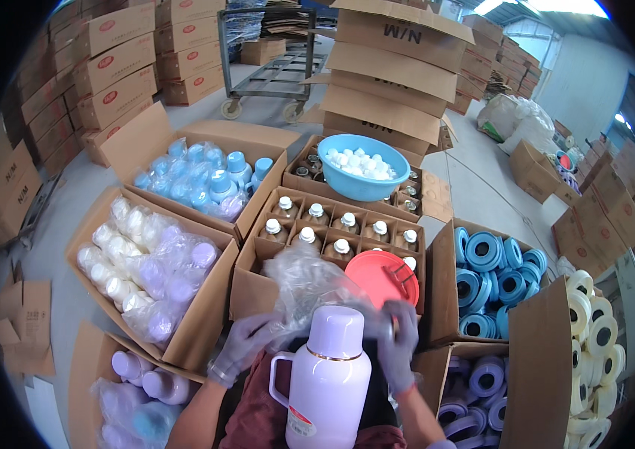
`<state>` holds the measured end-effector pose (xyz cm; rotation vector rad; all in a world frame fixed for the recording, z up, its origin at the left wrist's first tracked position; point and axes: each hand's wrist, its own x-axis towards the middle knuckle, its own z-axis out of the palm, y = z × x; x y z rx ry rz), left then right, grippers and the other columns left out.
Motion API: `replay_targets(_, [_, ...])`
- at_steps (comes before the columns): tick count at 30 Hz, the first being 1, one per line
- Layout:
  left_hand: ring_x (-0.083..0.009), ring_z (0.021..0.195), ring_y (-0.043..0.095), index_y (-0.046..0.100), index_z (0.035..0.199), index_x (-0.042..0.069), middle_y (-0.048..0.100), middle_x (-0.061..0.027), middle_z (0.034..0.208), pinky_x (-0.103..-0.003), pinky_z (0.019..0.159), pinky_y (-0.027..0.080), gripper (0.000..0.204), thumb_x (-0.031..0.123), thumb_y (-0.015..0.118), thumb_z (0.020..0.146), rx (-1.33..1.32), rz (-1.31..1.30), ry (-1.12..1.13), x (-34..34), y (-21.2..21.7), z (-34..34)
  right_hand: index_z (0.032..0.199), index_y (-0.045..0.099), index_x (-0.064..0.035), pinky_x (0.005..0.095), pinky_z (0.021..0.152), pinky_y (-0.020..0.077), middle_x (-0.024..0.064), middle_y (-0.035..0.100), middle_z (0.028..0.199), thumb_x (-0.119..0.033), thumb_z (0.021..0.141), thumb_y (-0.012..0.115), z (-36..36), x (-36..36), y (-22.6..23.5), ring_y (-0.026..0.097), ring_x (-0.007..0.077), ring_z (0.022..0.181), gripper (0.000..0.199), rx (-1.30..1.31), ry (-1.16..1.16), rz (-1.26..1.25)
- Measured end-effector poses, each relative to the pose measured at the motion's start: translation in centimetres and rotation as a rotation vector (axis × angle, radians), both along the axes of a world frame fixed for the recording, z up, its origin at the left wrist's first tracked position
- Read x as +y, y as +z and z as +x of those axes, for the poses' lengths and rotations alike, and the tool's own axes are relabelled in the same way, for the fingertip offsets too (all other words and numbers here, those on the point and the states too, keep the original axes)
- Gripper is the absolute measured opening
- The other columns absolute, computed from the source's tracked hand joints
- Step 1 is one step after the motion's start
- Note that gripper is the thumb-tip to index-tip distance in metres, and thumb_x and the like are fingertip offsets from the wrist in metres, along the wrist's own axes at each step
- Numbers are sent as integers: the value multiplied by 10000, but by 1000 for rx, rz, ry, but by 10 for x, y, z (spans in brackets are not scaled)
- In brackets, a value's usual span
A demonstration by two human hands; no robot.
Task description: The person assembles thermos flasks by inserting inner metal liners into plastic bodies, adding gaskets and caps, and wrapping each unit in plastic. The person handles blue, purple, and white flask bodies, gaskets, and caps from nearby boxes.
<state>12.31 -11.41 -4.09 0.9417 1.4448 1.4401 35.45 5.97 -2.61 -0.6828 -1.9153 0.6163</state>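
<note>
A lilac vacuum flask (328,385) with a side handle and a cup lid stands upright in front of my body. Over and behind its lid a crumpled clear plastic bag (310,280) is spread. My left hand (245,348), in a thin pale glove, is closed on the bag's left edge. On the other side, my gloved right hand (400,337) has its fingers bent together at the bag's right end; its exact grip is partly hidden. Just beyond the bag, a red round dish (370,275) with a small dark object on it rests on a carton of white-capped bottles (316,215).
A blue basin (355,189) of small white caps sits on another carton. Left are cartons of bagged white and lilac flasks (160,280) and blue flasks (220,183). Right are blue rings (484,251), purple rings (487,378) and cream rings (602,337). A metal trolley (269,75) stands behind.
</note>
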Motion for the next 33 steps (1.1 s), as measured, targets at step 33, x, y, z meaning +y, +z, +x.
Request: replay_targets(33, [-119,1120,571,441,1450,31,556,-108,1346,-292,908,512,521,207,624,994,-134,-107,-23,-86,36,28,918,657,-144,540,941,424,66,591,1070,-243,765,690,173,-142,-68,569,304,1069,185,-788,663,325])
